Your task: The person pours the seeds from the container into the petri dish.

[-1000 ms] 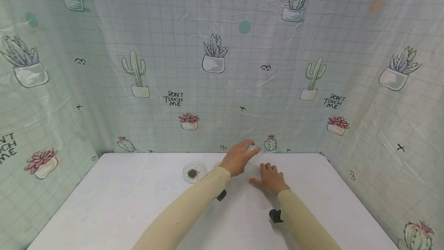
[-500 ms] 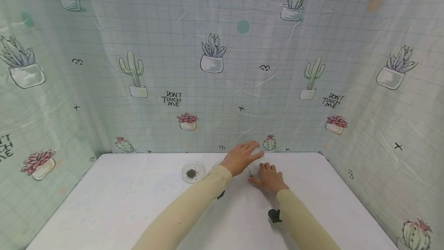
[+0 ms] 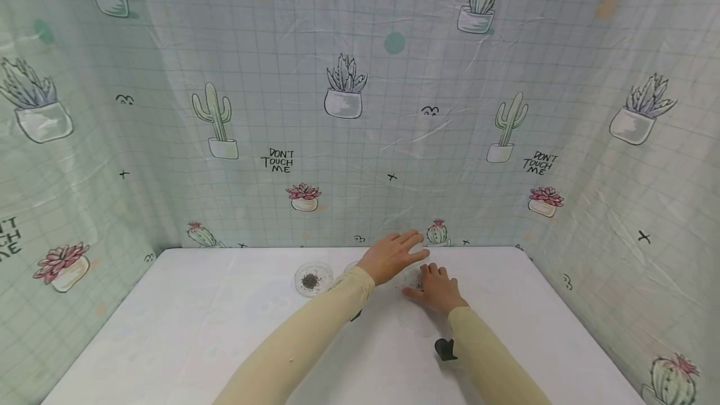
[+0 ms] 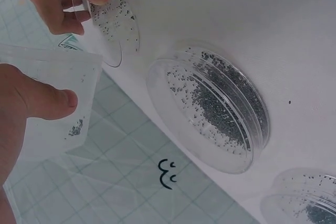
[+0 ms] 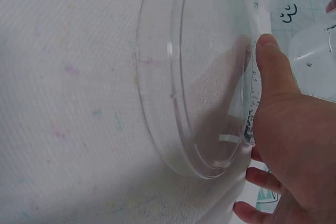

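Note:
My left hand (image 3: 392, 257) holds a translucent plastic cup (image 4: 58, 129), tilted, with a few dark grains clinging inside. Below it stands a clear petri dish (image 4: 125, 30) with dark grains scattered in it. The thumb and fingers of my right hand (image 3: 440, 289) grip that dish by its sides on the table. In the right wrist view, a clear round dish or lid (image 5: 210, 72) lies just in front of my right hand. Another petri dish (image 4: 207, 106), with a heap of dark grains, stands near the left hand; the left arm partly hides it in the head view.
A further petri dish (image 3: 313, 279) with a small pile of dark grains stands left of the hands on the white table (image 3: 185, 330). Stray grains lie on the cloth. A cactus-print curtain (image 3: 360, 161) hangs right behind the table's far edge.
My left hand has turned over slightly with the cup, which was visible between its fingers before. Dark grains now show in the dish at my right hand. The right hand stays in place.

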